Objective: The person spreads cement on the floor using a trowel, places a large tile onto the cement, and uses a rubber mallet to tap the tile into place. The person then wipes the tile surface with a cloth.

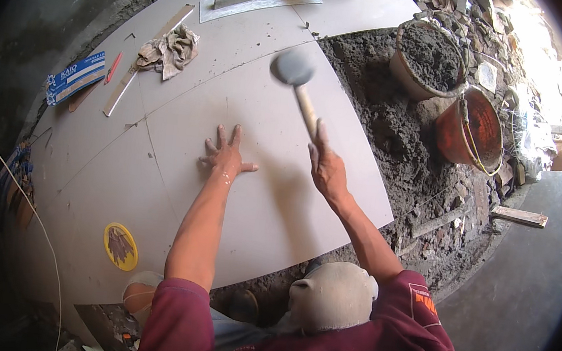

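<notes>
My left hand point(227, 155) lies flat on a large pale floor tile point(270, 222), fingers spread. To its right, my right hand point(329, 170) is closed around the wooden handle of a mallet point(307, 112). The mallet's dark, rounded head is raised above the same tile, slightly blurred, and points away from me. A shadow falls on the tile between my forearms. Thin joints separate this tile from its neighbours on the left and at the far side.
Wet mortar point(383, 131) borders the tile on the right. Beyond stand a mortar-filled bucket point(399, 68) and an orange bucket point(449, 134). A rag point(174, 50), a straight bar point(119, 94), a long trowel point(264, 1), blue cardboard point(77, 78) and a yellow round dish point(107, 243) lie on the tiles.
</notes>
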Tool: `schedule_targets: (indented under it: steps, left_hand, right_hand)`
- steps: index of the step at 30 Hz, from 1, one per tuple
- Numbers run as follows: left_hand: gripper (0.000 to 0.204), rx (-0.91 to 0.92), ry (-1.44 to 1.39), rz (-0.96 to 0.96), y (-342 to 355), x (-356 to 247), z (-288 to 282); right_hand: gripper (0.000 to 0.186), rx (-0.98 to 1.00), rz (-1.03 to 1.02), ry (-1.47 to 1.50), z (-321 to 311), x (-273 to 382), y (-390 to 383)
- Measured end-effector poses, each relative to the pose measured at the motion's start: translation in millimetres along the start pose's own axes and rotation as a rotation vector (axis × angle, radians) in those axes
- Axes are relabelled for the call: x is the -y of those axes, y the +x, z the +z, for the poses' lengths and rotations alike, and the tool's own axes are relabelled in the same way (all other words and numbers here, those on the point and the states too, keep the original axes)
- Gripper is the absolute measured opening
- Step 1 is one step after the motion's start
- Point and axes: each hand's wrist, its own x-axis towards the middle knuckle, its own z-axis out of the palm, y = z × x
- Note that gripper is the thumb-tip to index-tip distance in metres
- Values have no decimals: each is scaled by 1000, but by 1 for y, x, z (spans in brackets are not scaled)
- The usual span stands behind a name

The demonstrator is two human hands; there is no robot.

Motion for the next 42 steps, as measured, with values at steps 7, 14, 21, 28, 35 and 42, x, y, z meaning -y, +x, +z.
schedule_targets:
  steps: [7, 14, 21, 28, 35, 42]
  left_hand:
    - [103, -174, -120, 162, 45, -19, -17]
    - [93, -339, -162, 361, 161, -137, -73]
    - [86, -337, -166, 342, 223, -222, -114]
    - [81, -411, -51, 500, 255, -229, -112]
    - [99, -497, -219, 595, 180, -94, -51]
    - [100, -495, -240, 23, 142, 246, 20]
  right_hand:
    - [64, -120, -71, 212, -32, 5, 6]
    - [63, -201, 68, 282, -36, -40, -76]
    - [61, -123, 416, 344, -14, -94, -124]
    - [60, -62, 504, 306, -25, -91, -137]
    - [58, -17, 371, 318, 0, -76, -151]
    - [57, 152, 248, 207, 33, -32, -152]
